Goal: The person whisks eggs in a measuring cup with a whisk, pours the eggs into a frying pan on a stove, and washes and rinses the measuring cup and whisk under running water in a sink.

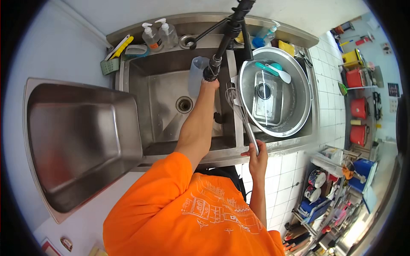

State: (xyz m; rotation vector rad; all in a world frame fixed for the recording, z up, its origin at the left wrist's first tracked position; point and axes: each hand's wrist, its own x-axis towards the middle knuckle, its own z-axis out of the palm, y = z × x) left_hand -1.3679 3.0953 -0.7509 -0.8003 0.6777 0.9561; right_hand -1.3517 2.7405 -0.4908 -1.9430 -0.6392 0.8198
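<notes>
My left arm reaches over the left sink basin [166,94]. The black pole partly hides my left hand [210,84], and its fingers cannot be made out. Beside it is a translucent plastic pitcher [197,76]; whether the hand grips it is unclear. My right hand [258,160], at the sink's front edge, is closed round the handle of a metal whisk [249,128]. The whisk's wires rest by the rim of a large round metal pot [301,94]. Inside the pot lie a rectangular metal pan [259,112], a white spoon [284,77] and a teal utensil [265,68].
A large, deep metal tray [81,141] stands left of the basin. Along the back ledge are pump bottles [168,35], a blue-liquid bottle [265,37] and brushes [121,47]. The black pole [225,42] crosses the top middle. A loaded rack [320,183] stands at right.
</notes>
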